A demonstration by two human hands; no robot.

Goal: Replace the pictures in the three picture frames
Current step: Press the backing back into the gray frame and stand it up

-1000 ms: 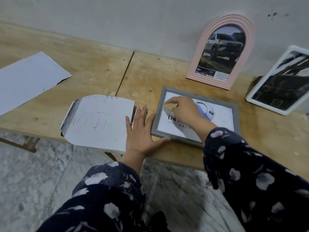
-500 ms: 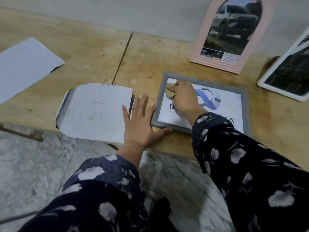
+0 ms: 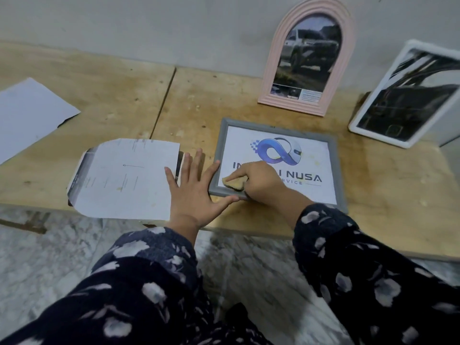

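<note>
Gray frame [image 3: 336, 170] lies flat near the bench's [image 3: 398, 207] front edge. Left hand [image 3: 193, 192], fingers spread, braces its corner; right hand [image 3: 258, 181] pinches a tan cloth [image 3: 234, 183] on the glass, hiding part of the lettering. White frame [image 3: 358, 125] cut off at right.

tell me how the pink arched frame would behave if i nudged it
The pink arched frame stands nearly upright against the wall on a narrow base, so it would probably tip or slide down. It looks rigid, likely light, and its front may be breakable.
</note>
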